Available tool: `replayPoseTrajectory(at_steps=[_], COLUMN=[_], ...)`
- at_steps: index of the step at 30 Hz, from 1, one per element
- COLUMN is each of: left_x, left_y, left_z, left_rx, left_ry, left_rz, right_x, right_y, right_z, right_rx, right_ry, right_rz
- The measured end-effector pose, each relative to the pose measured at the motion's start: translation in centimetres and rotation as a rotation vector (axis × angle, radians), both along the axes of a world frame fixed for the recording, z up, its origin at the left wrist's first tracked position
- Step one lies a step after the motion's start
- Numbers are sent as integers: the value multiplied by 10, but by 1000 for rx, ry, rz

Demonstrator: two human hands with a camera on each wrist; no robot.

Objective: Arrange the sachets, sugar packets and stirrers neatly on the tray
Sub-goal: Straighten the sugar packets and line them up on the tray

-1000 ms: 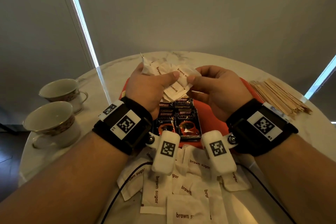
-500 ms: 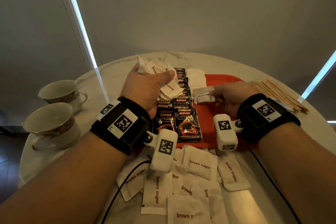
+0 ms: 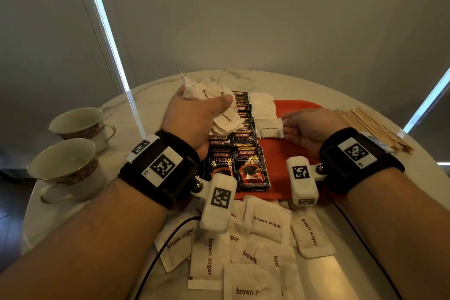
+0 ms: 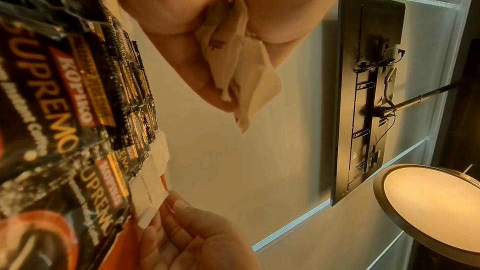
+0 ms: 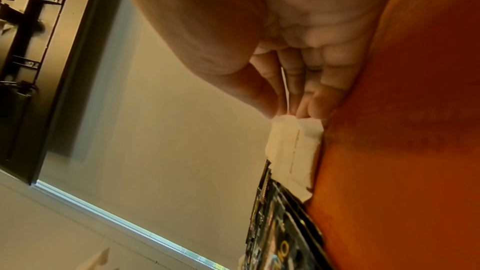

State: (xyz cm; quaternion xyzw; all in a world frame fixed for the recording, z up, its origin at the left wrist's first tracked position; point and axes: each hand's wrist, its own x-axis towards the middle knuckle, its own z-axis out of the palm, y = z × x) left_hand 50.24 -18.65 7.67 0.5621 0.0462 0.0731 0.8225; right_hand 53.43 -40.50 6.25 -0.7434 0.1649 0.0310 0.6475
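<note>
An orange tray (image 3: pixel 289 153) lies on the round marble table. Black coffee sachets (image 3: pixel 239 153) (image 4: pixel 64 110) run in two overlapping rows down its left half. To their right lies a column of white sugar packets (image 3: pixel 261 108). My left hand (image 3: pixel 194 117) is raised over the sachets and grips a crumpled bunch of sugar packets (image 3: pixel 211 97) (image 4: pixel 239 73). My right hand (image 3: pixel 289 126) pinches one brown sugar packet (image 3: pixel 270 128) (image 5: pixel 293 151) by its right end, low on the tray at the near end of that column. Wooden stirrers (image 3: pixel 372 129) lie in a pile right of the tray.
Several loose brown sugar packets (image 3: pixel 255 246) are scattered on the table in front of the tray. Two teacups (image 3: pixel 65 168) on saucers stand at the left edge. A black cable (image 3: pixel 155 265) trails from my left wrist across the packets.
My hands parted. The right hand took one sugar packet from the left hand's bunch and carried it right and down onto the tray beside the sachets; the left hand stayed raised.
</note>
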Motion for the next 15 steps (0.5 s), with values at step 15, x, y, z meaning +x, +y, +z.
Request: replayPoseTrajectory(at_steps=[15], left_x=[2], left_y=[2], left_z=[-3], left_rx=[2], left_ry=[4], left_rz=[-35], right_x=[-5], right_y=[14], right_z=[1], right_rx=[-5], right_ry=[6], right_rz=[44])
